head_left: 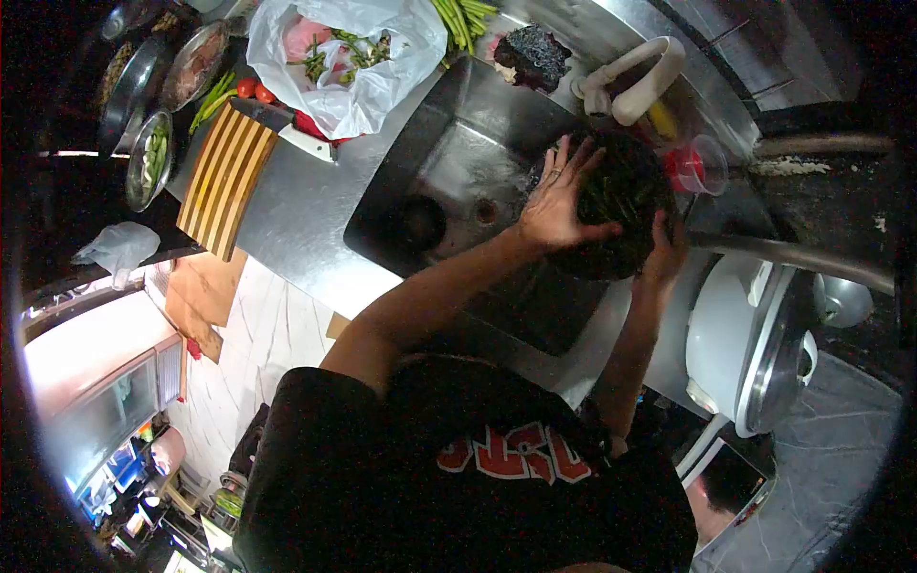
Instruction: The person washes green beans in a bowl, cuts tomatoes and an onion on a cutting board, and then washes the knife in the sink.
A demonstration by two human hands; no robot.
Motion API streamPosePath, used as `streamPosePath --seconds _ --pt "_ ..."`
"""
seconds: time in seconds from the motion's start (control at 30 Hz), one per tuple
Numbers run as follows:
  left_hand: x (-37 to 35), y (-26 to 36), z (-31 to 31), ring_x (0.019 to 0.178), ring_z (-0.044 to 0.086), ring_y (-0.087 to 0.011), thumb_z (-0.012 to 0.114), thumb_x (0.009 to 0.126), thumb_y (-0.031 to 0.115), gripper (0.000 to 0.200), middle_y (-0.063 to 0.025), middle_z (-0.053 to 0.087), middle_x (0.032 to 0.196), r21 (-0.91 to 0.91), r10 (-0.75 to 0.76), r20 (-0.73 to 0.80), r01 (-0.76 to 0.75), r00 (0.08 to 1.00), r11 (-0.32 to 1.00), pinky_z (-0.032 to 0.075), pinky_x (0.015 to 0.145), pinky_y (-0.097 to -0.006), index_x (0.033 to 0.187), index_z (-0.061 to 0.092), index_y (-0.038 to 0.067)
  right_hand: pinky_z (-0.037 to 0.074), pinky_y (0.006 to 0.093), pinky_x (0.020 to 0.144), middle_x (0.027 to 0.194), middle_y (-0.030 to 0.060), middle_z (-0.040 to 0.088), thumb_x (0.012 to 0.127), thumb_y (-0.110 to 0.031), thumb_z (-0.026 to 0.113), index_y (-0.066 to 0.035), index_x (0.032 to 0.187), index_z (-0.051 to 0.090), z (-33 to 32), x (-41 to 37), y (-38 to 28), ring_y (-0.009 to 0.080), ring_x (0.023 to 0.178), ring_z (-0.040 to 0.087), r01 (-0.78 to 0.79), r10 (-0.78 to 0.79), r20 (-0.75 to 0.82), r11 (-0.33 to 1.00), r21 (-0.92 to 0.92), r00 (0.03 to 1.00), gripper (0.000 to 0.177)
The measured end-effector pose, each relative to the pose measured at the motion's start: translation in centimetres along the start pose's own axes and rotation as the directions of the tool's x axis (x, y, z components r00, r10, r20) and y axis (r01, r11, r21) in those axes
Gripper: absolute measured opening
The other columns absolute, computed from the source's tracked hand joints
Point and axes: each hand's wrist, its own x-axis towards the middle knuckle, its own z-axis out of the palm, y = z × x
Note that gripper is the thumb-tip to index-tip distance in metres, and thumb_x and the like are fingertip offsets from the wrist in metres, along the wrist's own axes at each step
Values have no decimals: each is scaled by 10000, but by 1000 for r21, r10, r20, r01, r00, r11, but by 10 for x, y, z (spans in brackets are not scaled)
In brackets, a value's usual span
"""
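The left hand lies spread open, fingers splayed and a ring on one of them. Its palm is pressed flat on the dark green leafy vegetables that fill a dark round bowl. The right hand is curled around the rim of the same bowl on its right side, grasping it. How far the fingers reach inside cannot be told.

The bowl sits in the right part of a stainless steel sink sunk into the steel tabletop, well apart from the drain hole. Just beside the bowl, on the sink's edge, stands a clear plastic cup with red contents. Above the bowl a white curved faucet bends over the basin, and near it lies a dark crumpled scouring pad.

Farther left on the tabletop is a white plastic bag of vegetables, with a bundle of green beans next to it. A cleaver with a white handle lies partly on a striped wooden cutting board, and small red tomatoes lie close by. At the far left is a row of round metal bowls. To the right of the person, a white rice cooker stands with its lid raised.
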Motion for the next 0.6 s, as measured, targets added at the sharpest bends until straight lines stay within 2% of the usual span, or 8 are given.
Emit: streamPosePath --seconds 0.17,0.23,0.27,0.37,0.4,0.47,0.53,0.6 --pt "5 5 -10 1300 124 -442 624 650 582 932 -193 284 1376 274 98 132 -132 986 953 90 1062 -526 1340 301 45 372 338 932 1196 106 522 885 -322 506 4 1202 486 -8 4 83 234 1081 492 -120 102 70 923 366 992 456" --pt "1 3 -9 1295 140 -445 612 653 590 921 -191 305 1366 337 120 170 -172 978 925 100 1061 -527 1337 313 51 409 372 912 1175 111 522 892 -301 490 -19 1283 391 5 -13 74 236 1039 524 -365 170 345 672 644 923 492" --pt "-2 1 -7 1290 154 -447 610 653 589 915 -190 311 1364 374 111 194 -178 975 910 115 1061 -521 1334 321 51 409 372 912 1175 111 522 892 -301 490 -19 1283 391 12 -14 72 236 1039 524 -363 166 345 670 648 924 492" --pt "-9 -18 -4 1275 204 -436 613 652 584 898 -182 335 1349 421 73 239 -171 968 891 152 1057 -506 1321 344 48 422 381 902 1159 111 530 886 -349 490 -17 1257 412 14 -21 93 235 1038 524 -466 349 309 654 596 885 504" --pt "-10 -24 -7 1264 240 -423 618 651 579 888 -174 354 1337 442 47 247 -156 968 883 173 1053 -497 1311 358 46 407 384 914 1215 114 485 870 -329 514 -43 1272 406 13 -25 109 261 1077 487 -232 181 194 930 286 964 505" --pt "-8 -13 -28 1249 273 -403 625 663 555 841 -164 372 1320 374 29 203 -105 979 922 194 1044 -492 1287 387 44 392 388 926 1271 117 440 854 -309 539 -70 1286 401 16 -22 107 286 1116 450 46 -32 147 995 -91 989 513" --pt "-6 -10 -44 1209 340 -363 644 697 478 704 -130 414 1278 194 -4 111 -18 994 981 237 1023 -484 1216 457 42 490 368 769 1088 102 564 868 -326 539 10 1199 444 29 -13 74 230 929 574 -468 509 54 739 485 859 481" --pt "-1 -17 -48 1223 332 -358 634 714 466 675 -130 400 1298 235 113 136 -143 984 961 232 1026 -483 1224 452 64 494 356 749 1072 98 572 863 -316 551 9 1191 453 28 -8 70 222 907 581 -454 488 70 738 499 870 472"
